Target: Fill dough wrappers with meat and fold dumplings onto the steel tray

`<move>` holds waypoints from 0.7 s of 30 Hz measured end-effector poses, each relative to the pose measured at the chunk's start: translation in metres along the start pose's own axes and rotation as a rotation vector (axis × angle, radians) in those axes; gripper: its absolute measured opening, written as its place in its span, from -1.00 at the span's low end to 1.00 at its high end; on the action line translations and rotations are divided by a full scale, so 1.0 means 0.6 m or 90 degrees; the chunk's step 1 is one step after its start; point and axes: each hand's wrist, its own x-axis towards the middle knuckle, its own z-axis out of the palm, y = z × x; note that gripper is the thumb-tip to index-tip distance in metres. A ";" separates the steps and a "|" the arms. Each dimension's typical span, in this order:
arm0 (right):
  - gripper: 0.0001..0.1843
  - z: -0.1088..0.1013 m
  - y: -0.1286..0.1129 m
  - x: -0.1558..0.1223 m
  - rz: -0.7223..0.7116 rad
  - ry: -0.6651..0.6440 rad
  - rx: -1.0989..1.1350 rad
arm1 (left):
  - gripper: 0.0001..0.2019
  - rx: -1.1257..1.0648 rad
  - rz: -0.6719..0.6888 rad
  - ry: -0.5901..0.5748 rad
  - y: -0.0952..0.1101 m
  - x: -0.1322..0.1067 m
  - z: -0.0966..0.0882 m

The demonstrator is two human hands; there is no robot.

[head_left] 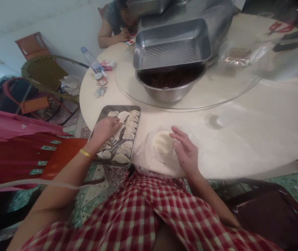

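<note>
My left hand [107, 129] reaches over a metal tray [138, 136] at the table's left edge, its fingers pinched together at a pale dumpling [119, 132]. Several folded dumplings [130, 130] lie in a row along the tray's right side, with others around them. A stack of round dough wrappers [162, 141] rests on a clear plastic bag [146, 153] in front of me. Beside the wrappers is my right hand [185, 151], its fingers apart and curved, with the fingertips at the stack's right edge. Nothing shows in its grasp.
A steel bowl [164, 93] of dark filling stands on the glass turntable [227, 101], with a deep metal pan [172, 45] over its back. A bottle [91, 59] and a jar [101, 79] stand at left. Red scissors [280, 27] lie far right. Another person [109, 29] sits opposite.
</note>
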 end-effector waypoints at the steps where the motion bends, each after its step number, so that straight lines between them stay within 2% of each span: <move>1: -0.76 0.000 -0.001 0.000 0.001 -0.002 0.002 | -0.55 0.002 -0.021 -0.001 -0.007 -0.007 -0.007; 6: -0.76 -0.001 -0.001 -0.001 0.002 -0.007 0.000 | -0.57 0.029 -0.088 -0.055 -0.026 -0.037 -0.019; 9: -0.76 -0.001 0.001 -0.002 0.001 0.000 -0.001 | -0.60 0.033 -0.075 -0.084 -0.024 -0.038 -0.011; 14: -0.76 0.000 0.004 -0.002 -0.005 0.007 -0.003 | -0.63 0.035 -0.055 -0.087 -0.018 -0.031 -0.002; 21: -0.76 0.000 0.005 -0.002 -0.003 0.008 0.003 | -0.48 0.046 -0.061 -0.101 -0.024 -0.048 -0.002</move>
